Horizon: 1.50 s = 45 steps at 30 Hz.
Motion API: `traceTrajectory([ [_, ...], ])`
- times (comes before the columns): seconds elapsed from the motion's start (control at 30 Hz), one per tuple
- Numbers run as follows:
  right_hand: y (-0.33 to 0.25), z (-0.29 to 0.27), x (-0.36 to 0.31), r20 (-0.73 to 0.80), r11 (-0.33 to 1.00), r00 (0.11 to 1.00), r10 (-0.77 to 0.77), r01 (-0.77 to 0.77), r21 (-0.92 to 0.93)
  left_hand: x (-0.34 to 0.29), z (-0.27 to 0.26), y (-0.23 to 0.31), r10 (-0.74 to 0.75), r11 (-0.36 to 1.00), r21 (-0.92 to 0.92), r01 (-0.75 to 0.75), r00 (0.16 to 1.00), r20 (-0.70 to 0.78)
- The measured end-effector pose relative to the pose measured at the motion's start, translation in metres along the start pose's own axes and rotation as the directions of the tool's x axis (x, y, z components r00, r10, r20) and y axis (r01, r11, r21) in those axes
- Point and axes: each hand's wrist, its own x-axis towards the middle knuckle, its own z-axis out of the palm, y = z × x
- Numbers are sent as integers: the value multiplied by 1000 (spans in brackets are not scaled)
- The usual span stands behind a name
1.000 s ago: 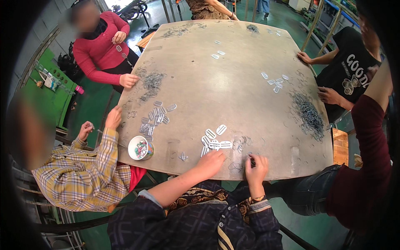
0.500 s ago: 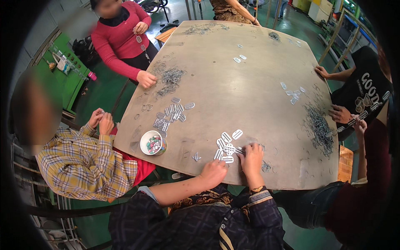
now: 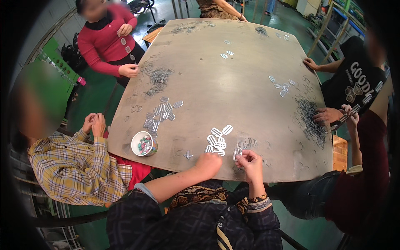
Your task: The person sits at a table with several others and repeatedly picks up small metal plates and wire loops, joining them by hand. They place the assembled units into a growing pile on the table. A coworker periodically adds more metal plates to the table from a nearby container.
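Here, a silver, slotted oval metal plate (image 3: 237, 153) was pinched at its near end by the right hand (image 3: 251, 163), close to the front edge of a tan, smooth-topped table (image 3: 208, 93). Whether the plate touched the surface could not be told. The left hand (image 3: 208, 165) was curled at the near side of an overlapping cluster of similar silver plates (image 3: 217, 141); what it held, if anything, was hidden. Just beyond the right hand lay thin, dark, curved wire pieces (image 3: 249, 143). Past the cluster, a broad bare stretch of tabletop ran toward the far edge, leaving room forward. Near the left front edge stood a round, white-rimmed tub (image 3: 154, 146) holding small pink, green and white pieces (image 3: 145, 144). At the right edge, a co-worker's hand (image 3: 327, 114) touched a tangled, dark wire heap (image 3: 309, 121).
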Motion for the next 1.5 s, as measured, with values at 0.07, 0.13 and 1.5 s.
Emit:
traceTrajectory([
  [0.07, 0, -2, -7, -20, 999, 999, -43, 44, 13, 3, -25, -1, -106, 932, -348, 97, 994, -6],
  [0.13, -2, -2, -11, -30, 996, 995, -90, 90, -11, 4, -37, -1, -180, 698, -705, 124, 984, -5],
  [1.5, 26, 58, 37, 603, -271, 689, -402, 540, -797, -13, -36, -23, -283, 563, -804, -194, 868, -408],
])
